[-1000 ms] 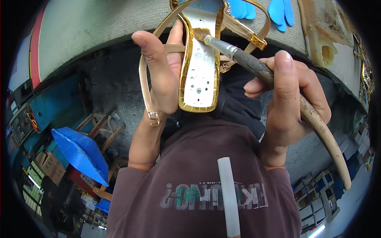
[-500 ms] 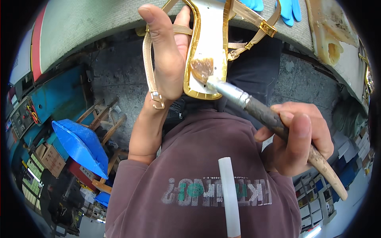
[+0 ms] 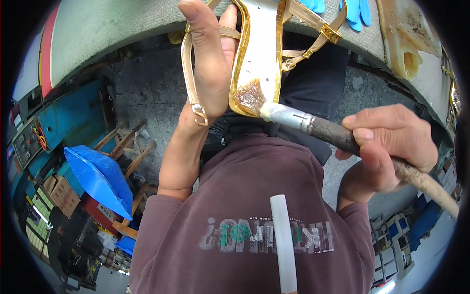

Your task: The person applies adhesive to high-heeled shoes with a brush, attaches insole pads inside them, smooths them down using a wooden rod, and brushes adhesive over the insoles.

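A gold-edged strappy sandal (image 3: 260,46) with a white inner surface lies across my left hand (image 3: 210,59), its rounded end toward me. My left thumb stands up beside it, and the other fingers are mostly hidden behind the sandal. A strap with a buckle (image 3: 199,113) hangs over my wrist. My right hand (image 3: 396,142) grips the wooden handle of a flat brush (image 3: 338,134). The brown bristles, wet-looking, press on the white surface near the rounded end. Some pale residue clings to the metal ferrule.
A pale worktable (image 3: 117,29) curves across the far side. On it are blue pieces (image 3: 360,15) and a container crusted with yellowish glue-like matter (image 3: 409,39). Lower left stand a blue basin (image 3: 100,179) and a cardboard box (image 3: 61,196). A white tube (image 3: 284,240) shows before my shirt.
The brush has swung flatter, its bristles now nearer the rounded end. My right hand has moved right and slightly up. The sandal and left hand have shifted slightly.
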Demonstrator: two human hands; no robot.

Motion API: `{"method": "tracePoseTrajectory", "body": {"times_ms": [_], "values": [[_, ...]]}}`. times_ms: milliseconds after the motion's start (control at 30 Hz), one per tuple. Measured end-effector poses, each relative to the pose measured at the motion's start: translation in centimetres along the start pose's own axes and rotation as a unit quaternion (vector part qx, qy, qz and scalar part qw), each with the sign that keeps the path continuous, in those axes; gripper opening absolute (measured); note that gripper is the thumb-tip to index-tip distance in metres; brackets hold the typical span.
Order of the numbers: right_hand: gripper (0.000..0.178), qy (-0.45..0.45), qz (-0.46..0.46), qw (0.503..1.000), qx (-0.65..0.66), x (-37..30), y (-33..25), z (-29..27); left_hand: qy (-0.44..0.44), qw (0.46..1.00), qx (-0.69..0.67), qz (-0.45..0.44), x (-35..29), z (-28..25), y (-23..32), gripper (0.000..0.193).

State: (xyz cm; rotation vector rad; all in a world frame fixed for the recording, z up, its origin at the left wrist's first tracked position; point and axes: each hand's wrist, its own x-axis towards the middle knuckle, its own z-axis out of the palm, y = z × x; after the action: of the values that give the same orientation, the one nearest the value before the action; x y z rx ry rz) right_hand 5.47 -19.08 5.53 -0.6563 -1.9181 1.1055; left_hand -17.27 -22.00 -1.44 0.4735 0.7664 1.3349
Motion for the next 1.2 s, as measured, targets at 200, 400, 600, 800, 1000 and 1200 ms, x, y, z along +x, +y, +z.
{"method": "tracePoseTrajectory", "body": {"times_ms": [200,400,600,800,1000,1200], "values": [[0.026,-0.119,-0.046,0.992,0.007,3.9,0.7,-2.0,0.054,0.996,0.066,-0.009,-0.3,0.6,-0.9,0.121],[0.024,-0.379,-0.087,0.917,-0.091,9.3,-0.6,-4.5,0.045,0.996,0.080,-0.009,-0.2,0.0,-0.8,0.120],[0.027,-0.452,-0.123,0.884,-0.011,12.4,2.2,-4.6,-0.015,0.977,0.213,0.015,0.3,-0.3,-0.2,0.118],[0.033,-0.455,-0.117,0.882,-0.043,12.5,2.4,-4.2,-0.020,0.976,0.213,0.034,0.5,0.6,0.1,0.111],[0.042,-0.436,-0.109,0.891,-0.063,13.0,2.1,-5.0,0.006,0.971,0.237,0.004,-0.2,1.3,1.0,0.099],[0.051,-0.252,-0.111,0.959,0.062,8.5,2.3,-8.7,0.087,0.988,0.109,0.073,-1.1,0.4,-0.6,0.108]]}}
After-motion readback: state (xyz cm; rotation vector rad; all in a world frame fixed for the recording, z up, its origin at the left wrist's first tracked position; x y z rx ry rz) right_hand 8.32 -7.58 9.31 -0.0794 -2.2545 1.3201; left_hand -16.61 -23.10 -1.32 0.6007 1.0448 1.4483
